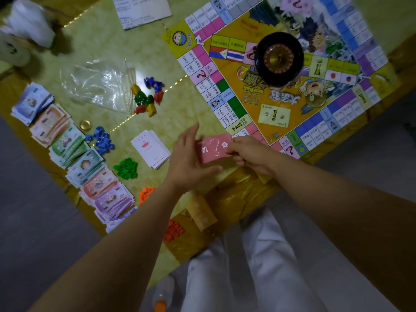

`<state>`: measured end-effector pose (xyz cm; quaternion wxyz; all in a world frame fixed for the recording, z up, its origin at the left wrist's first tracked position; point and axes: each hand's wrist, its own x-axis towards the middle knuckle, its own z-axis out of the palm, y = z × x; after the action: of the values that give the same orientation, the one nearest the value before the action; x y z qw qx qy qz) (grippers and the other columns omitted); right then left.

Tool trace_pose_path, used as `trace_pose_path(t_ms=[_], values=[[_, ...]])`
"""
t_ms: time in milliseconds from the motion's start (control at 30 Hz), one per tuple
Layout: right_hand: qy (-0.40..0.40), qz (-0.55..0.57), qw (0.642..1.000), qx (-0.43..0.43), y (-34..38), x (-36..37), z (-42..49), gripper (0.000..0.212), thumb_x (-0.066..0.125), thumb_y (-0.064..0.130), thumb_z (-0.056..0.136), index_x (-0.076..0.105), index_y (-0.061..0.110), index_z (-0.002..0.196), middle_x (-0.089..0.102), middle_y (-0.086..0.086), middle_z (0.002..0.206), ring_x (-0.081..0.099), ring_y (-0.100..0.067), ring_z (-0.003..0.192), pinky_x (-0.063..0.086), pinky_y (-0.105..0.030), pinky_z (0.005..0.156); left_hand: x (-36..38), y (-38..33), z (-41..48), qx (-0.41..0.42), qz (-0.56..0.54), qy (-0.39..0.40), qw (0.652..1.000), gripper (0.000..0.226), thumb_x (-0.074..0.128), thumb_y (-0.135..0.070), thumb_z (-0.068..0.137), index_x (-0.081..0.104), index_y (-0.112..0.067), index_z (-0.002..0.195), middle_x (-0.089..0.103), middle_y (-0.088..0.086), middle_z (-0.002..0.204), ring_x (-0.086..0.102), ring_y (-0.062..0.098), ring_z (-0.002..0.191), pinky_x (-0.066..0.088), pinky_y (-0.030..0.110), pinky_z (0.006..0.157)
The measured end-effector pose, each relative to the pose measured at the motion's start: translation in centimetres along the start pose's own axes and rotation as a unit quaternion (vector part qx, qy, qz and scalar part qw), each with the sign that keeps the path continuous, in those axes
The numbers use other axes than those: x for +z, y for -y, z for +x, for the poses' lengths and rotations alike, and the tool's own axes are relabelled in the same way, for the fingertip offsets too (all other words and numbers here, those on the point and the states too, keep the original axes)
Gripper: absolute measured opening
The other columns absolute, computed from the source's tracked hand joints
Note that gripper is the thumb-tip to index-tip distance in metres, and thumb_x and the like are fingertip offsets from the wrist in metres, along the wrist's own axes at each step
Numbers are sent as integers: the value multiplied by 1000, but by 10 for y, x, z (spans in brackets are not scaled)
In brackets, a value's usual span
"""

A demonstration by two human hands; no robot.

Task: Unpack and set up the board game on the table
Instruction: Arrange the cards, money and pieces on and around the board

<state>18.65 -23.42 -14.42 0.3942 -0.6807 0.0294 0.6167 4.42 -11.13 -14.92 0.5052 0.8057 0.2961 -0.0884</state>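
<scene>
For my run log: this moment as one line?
phase: card setup | left hand: open, against pink card deck | right hand: pinches deck end | board: unfolded, roulette wheel on it

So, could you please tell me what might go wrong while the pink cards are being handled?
The pink cards, held between the left hand and right hand near the table edge, could slip and scatter onto the floor. The left forearm passes close by the orange pieces at the rim and might sweep them off. The banknote stacks lie fanned along the left edge and may slide.
</scene>
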Motion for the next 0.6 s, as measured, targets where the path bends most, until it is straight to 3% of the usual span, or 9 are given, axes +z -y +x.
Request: trace_pose_path(t_ms=[67, 100, 200, 300, 367, 467, 533, 600], values=[[-6, 6, 1000, -5, 0, -7, -8, 22, 51, 0, 91, 52, 13, 73, 44, 1, 60, 32, -9, 47, 23, -23, 47, 3, -12, 3, 54, 127, 26, 990, 107, 59, -68, 60, 31, -15, 148, 38, 5, 145, 35, 19, 129, 34, 34, 107], [-8, 7, 1000, -8, 0, -13, -12, 24, 51, -1, 91, 50, 13, 71, 44, 0, 60, 33, -9, 47, 24, -22, 46, 4, -22, 5, 58, 152, 35, 986, 102, 51, -71, 60, 40, -13, 143, 48, 7, 137, 43, 23, 122, 39, 39, 101], [-23, -13, 1000, -15, -4, -25, -19, 29, 52, -1, 90, 42, 13, 67, 41, -1, 60, 32, -7, 42, 26, -18, 39, 14, -39, 12, 52, 165, 54, 983, 81, 56, -63, 69, 52, -11, 131, 59, 8, 113, 57, 26, 99, 44, 35, 79], [-21, -8, 1000, -6, -9, -42, -24, 28, 51, 1, 91, 41, 15, 68, 36, 0, 56, 29, -8, 42, 24, -19, 38, 31, -49, 20, 97, 238, 64, 964, 74, 61, -52, 79, 46, -9, 138, 56, 11, 116, 54, 28, 102, 45, 37, 79], [-7, -18, 1000, -5, -11, -53, -25, 26, 48, 2, 91, 42, 16, 70, 36, 0, 57, 30, -10, 45, 25, -20, 40, 43, -58, 26, 69, 239, 88, 965, 67, 65, -45, 82, 45, -12, 137, 55, 10, 116, 55, 28, 102, 47, 38, 80], [-16, -83, 996, -16, -11, -72, -26, 13, 47, 10, 93, 51, 20, 100, 48, 3, 69, 45, -14, 55, 39, -23, 49, 61, -74, 34, 47, 220, 99, 969, 50, 67, -41, 83, 56, -11, 122, 59, 9, 104, 57, 27, 91, 45, 35, 74], [-10, -94, 995, -37, -11, -90, -26, 33, 49, 13, 94, 46, 27, 124, 55, 1, 85, 54, -19, 64, 47, -29, 57, 74, -87, 39, 43, 199, 94, 974, 42, 68, -41, 83, 59, -11, 110, 59, 4, 95, 55, 22, 82, 41, 30, 66], [-10, -109, 993, -54, -10, -108, -29, 33, 50, 10, 95, 49, 24, 125, 61, -5, 92, 57, -17, 64, 49, -27, 57, 88, -100, 45, 26, 167, 89, 982, 35, 69, -41, 83, 60, -13, 102, 55, -4, 85, 50, 15, 74, 33, 22, 57]])
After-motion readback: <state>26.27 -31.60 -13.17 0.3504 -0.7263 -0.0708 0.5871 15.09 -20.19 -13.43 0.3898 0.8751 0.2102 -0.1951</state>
